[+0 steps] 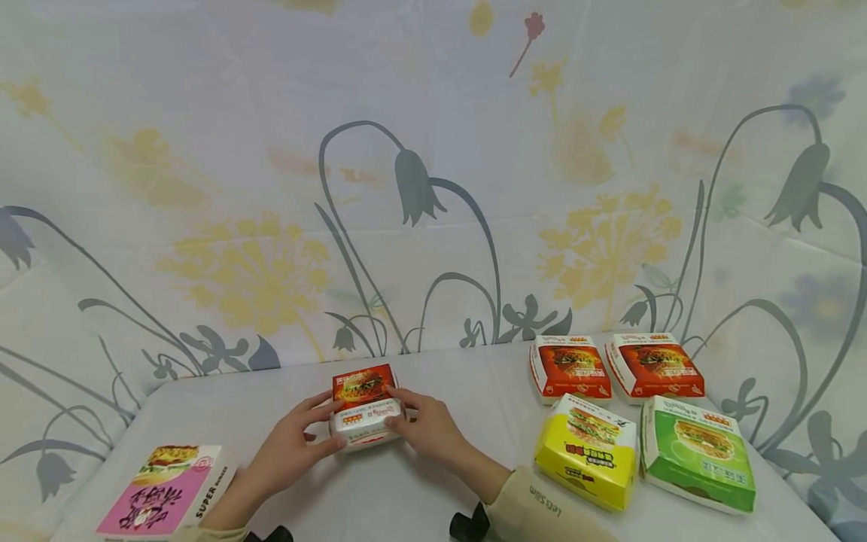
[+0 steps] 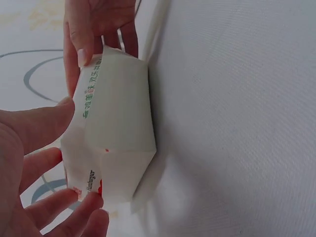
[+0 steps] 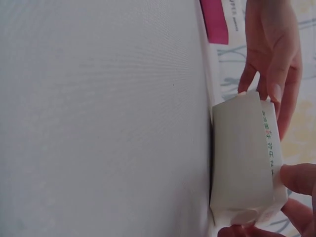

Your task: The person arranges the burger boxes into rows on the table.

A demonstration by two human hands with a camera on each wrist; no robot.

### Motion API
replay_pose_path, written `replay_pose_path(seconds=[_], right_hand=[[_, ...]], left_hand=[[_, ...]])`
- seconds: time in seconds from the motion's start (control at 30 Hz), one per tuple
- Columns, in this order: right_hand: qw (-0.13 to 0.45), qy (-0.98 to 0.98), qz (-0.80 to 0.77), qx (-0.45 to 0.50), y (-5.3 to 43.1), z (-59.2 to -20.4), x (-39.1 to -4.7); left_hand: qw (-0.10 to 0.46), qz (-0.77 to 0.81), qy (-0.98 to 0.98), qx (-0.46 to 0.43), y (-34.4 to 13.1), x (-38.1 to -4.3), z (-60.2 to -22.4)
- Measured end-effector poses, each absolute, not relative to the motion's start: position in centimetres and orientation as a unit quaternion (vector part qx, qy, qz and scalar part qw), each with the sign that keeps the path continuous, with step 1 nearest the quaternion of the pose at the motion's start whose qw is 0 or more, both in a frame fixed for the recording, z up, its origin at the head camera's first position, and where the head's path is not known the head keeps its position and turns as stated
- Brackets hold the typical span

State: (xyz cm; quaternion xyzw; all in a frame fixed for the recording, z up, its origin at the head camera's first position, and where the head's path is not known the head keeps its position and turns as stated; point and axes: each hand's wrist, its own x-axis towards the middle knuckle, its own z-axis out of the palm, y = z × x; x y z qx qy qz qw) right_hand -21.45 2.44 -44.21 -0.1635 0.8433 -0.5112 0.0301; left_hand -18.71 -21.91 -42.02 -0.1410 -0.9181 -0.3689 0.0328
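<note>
A small red and white burger box (image 1: 369,416) sits on the white cloth, a burger picture on its red lid. My left hand (image 1: 287,446) grips its left side with thumb and fingers. On the opposite side, my right hand (image 1: 433,430) holds the box with its thumb near the front edge. The left wrist view shows the plain white side of the box (image 2: 121,106), with green lettering along its upper edge. In the right wrist view the same box (image 3: 239,153) stands against the cloth, between both hands. Its far side is hidden there.
A pink burger box (image 1: 152,497) lies by my left forearm. To the right stand two red boxes (image 1: 572,369) (image 1: 657,369), with a yellow box (image 1: 588,450) and a green box (image 1: 701,452) in front. A flower-printed cloth (image 1: 433,248) hangs behind the table.
</note>
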Motion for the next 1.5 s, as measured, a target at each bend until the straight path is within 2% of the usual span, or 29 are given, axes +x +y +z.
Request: replay_pose_path(seconds=[0.33, 1.0, 1.5], right_hand=[[0.009, 0.842, -0.511, -0.175, 2.0, -45.0, -22.1], [-0.014, 0.839, -0.522, -0.152, 1.1, -45.3, -23.6], [-0.015, 0.825, -0.546, -0.144, 1.0, -45.8, -24.1]], left_hand=[[0.07, -0.362, -0.923, -0.112, -21.2, -19.7, -42.6], [0.056, -0.44, -0.889, -0.112, -22.7, -22.3, -43.8], [0.059, -0.432, -0.893, -0.114, -23.0, -23.1, -44.2]])
